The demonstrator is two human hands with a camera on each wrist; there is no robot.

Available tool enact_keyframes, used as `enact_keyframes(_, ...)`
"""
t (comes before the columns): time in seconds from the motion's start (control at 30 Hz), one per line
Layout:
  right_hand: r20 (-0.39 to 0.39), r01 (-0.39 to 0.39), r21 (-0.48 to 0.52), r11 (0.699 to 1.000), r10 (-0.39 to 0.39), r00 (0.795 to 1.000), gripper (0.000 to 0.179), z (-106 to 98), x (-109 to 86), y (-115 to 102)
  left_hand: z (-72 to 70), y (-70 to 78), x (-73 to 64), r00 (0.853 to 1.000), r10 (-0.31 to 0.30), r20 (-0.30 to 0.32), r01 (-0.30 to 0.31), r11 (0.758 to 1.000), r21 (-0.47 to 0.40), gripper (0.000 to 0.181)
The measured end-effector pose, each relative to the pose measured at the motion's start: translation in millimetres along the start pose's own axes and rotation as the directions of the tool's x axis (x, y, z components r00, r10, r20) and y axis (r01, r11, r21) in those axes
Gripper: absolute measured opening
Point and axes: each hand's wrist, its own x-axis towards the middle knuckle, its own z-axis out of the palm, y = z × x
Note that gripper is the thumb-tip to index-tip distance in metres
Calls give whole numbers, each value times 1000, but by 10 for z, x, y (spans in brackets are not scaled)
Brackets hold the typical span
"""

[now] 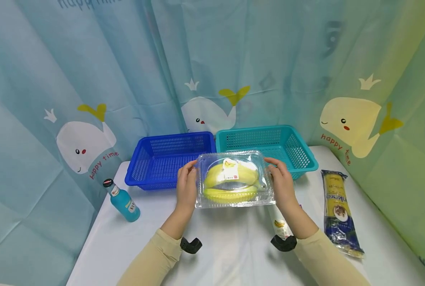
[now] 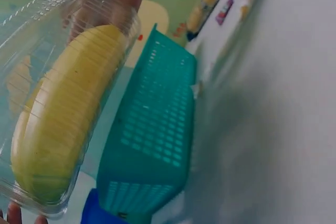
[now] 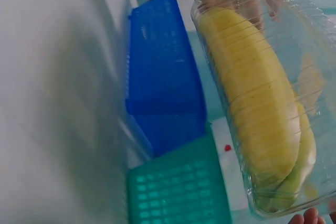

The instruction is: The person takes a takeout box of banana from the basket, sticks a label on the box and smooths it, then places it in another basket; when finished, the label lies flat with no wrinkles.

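A clear plastic clamshell box point(image 1: 266, 194) with yellow bananas point(image 1: 231, 176) inside is held up above the table between both hands. My left hand point(image 1: 187, 186) grips its left end and my right hand point(image 1: 283, 184) its right end, thumbs toward me. A label with a banana picture point(image 1: 230, 170) sits on the lid. From both wrist views the box point(image 2: 31, 40) is seen from its side, tilted, with the bananas point(image 3: 257, 98) showing through the ribbed wall. Each wrist view shows only fingertips of its own hand at the lower edge.
Behind the box stand a blue basket point(image 1: 135, 167) and a teal basket point(image 1: 310, 159), side by side. A turquoise bottle point(image 1: 126, 204) is at the left. At the right lies a yellow and blue noodle-like packet point(image 1: 337, 210). A white banana-printed item point(image 1: 278, 223) is partly hidden by my right forearm.
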Motion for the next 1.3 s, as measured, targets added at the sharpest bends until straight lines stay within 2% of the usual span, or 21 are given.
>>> enact_keyframes(0.17, -49, -48, 122, 991, 54, 997, 31, -39, 139, -103, 120, 76, 168, 997, -79, -20, 78, 996, -36, 34)
enact_keyframes(0.3, -55, -48, 186, 981, 59, 997, 26, -82, 265, -167, 209, 146, 316, 995, -104, -12, 102, 991, -88, 34)
enact_keyframes(0.5, -89, -22, 186, 982, 39, 995, 23, -171, 471, -187, 335, 232, 469, 991, -132, 23, 133, 986, -104, 34)
enact_keyframes(0.63, -142, -37, 125, 992, 55, 988, 27, -229, 570, -214, 446, 265, 547, 986, -166, 11, 166, 975, -148, 34)
enact_keyframes(0.77, -171, -48, 151, 987, 74, 983, 31, -300, 665, -233, 585, 298, 627, 978, -206, -23, 198, 959, -203, 36)
enact_keyframes(0.87, -163, -40, 231, 972, 79, 983, 32, -357, 730, -242, 679, 309, 691, 976, -213, -53, 199, 960, -198, 37)
enact_keyframes(1.0, -157, -44, 265, 963, 88, 984, 32, -421, 794, -256, 772, 293, 770, 976, -207, -69, 190, 963, -192, 39)
enact_keyframes(1.2, -155, -52, 350, 935, 112, 981, 31, -492, 851, -265, 885, 246, 832, 971, -232, -60, 215, 954, -209, 38)
enact_keyframes(1.3, -148, -68, 321, 945, 121, 982, 33, -519, 882, -256, 932, 218, 833, 969, -245, -40, 234, 954, -186, 38)
